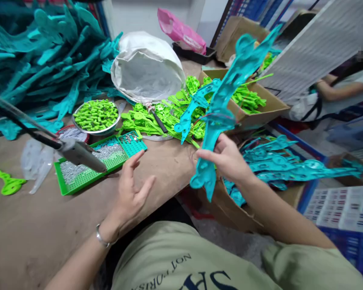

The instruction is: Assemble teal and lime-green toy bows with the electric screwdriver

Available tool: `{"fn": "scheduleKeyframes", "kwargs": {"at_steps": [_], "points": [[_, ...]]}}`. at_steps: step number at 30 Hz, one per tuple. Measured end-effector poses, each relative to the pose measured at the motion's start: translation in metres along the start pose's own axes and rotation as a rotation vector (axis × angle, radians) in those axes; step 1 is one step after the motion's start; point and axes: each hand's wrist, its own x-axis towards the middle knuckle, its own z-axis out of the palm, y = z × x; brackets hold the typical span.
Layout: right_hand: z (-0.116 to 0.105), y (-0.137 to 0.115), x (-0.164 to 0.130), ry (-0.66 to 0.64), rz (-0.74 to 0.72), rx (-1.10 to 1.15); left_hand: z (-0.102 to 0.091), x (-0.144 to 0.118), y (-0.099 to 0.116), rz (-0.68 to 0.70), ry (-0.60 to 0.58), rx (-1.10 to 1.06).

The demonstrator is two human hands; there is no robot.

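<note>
Above the table (33,225), right hand (226,159) grips two teal parts (220,108).

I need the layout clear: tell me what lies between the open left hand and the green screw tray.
In the head view, only bare brown tabletop separates the left hand from the green tray.

Probably a small assembly workshop: heaped teal plastic parts (48,52), screw tray (93,163), cardboard boxes (260,108).

One green screw tray (78,183), one metal bowl (107,131), one white sack (147,66), one pink bag (181,30).
</note>
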Motion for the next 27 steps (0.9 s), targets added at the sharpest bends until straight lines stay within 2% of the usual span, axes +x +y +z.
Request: {"fn": "scheduleKeyframes", "kwargs": {"at_steps": [2, 5, 7, 9, 12, 15, 19, 21, 24, 27], "points": [[0.028, 0.003, -0.018, -0.125, 0.074, 0.049, 0.008, 0.006, -0.003, -0.010, -0.066, -0.090], [0.062, 0.016, -0.034, -0.271, 0.104, 0.103, 0.015, 0.005, -0.011, -0.057, -0.222, -0.291], [0.079, 0.031, -0.040, -0.333, 0.099, 0.105, 0.016, -0.002, -0.015, -0.154, -0.289, -0.437], [0.092, 0.047, -0.045, -0.363, 0.101, 0.110, 0.013, -0.011, -0.017, -0.300, -0.307, -0.526], [0.105, 0.070, -0.048, -0.321, 0.108, 0.071, 0.005, -0.022, -0.016, -0.491, -0.251, -0.520], [0.110, 0.085, -0.050, -0.269, 0.083, -0.015, -0.004, -0.026, -0.015, -0.610, -0.112, -0.495], [0.106, 0.092, -0.057, -0.340, 0.082, -0.075, -0.017, -0.027, -0.012, -0.712, 0.113, -0.524], [0.105, 0.094, -0.063, -0.377, 0.109, -0.083, -0.022, -0.030, -0.008, -0.724, 0.176, -0.538], [0.115, 0.102, -0.070, -0.351, 0.175, -0.005, -0.027, -0.036, 0.003, -0.711, 0.142, -0.543], [0.141, 0.113, -0.074, -0.231, 0.243, 0.139, -0.037, -0.045, 0.024, -0.649, -0.056, -0.475]]}}
